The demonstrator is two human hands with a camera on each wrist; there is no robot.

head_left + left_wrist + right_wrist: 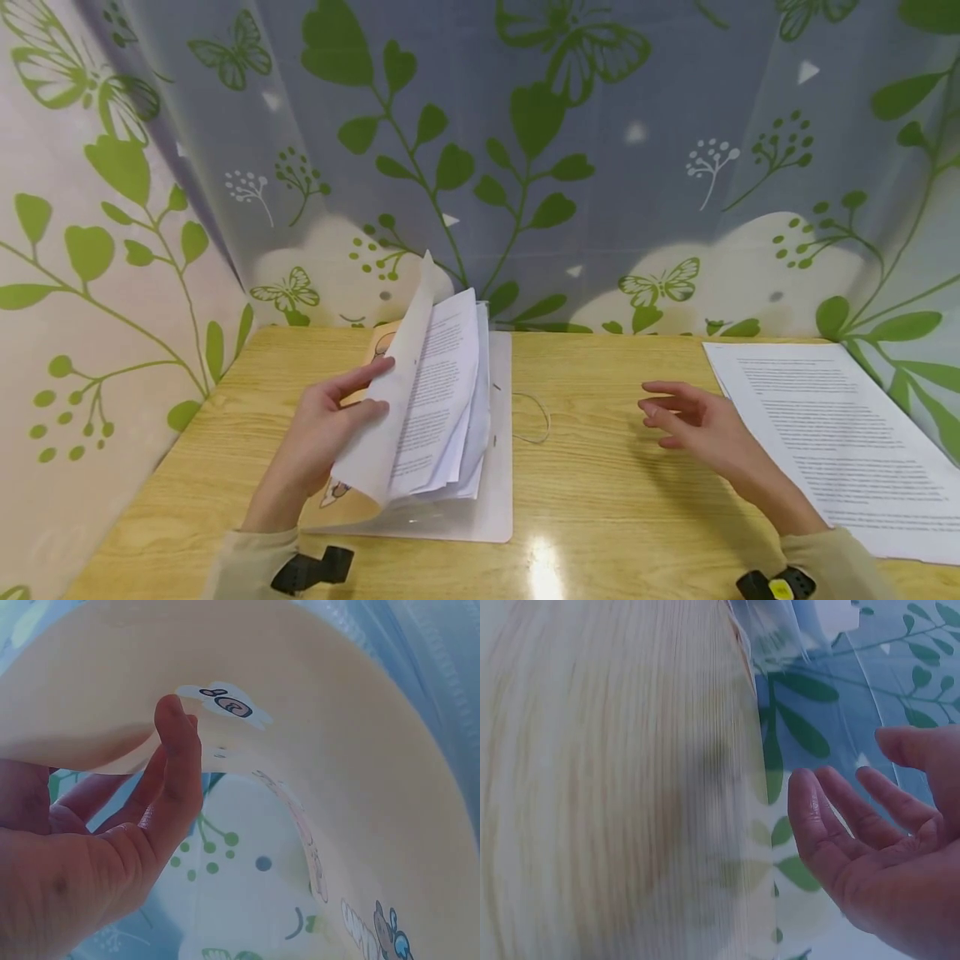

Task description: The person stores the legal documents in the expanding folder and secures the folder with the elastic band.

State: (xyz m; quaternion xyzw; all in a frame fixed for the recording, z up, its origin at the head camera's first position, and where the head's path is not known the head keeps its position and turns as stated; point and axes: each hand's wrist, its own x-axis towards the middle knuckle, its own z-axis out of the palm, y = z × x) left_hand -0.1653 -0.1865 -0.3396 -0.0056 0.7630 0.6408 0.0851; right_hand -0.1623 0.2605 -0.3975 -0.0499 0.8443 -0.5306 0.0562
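Note:
My left hand (333,425) grips the raised front cover (401,383) of a folder, lifted and bent toward the left. Its outer side is peach with small cartoon animals, seen close up as a curved peach sheet (352,750) in the left wrist view; its inside is whitish. Beneath it are printed papers (438,375), fanned a little at their right and lower edges, over the pale back cover (498,500). Well to the right of the folder, my right hand (705,425) hovers above the table with loosely bent fingers and nothing in them.
A stack of printed sheets (832,450) lies at the table's right side. A thin loop of elastic cord (547,421) sticks out from the folder's right edge. Patterned curtains (465,167) with green leaves and butterflies enclose the wooden table (592,500) at the back and sides.

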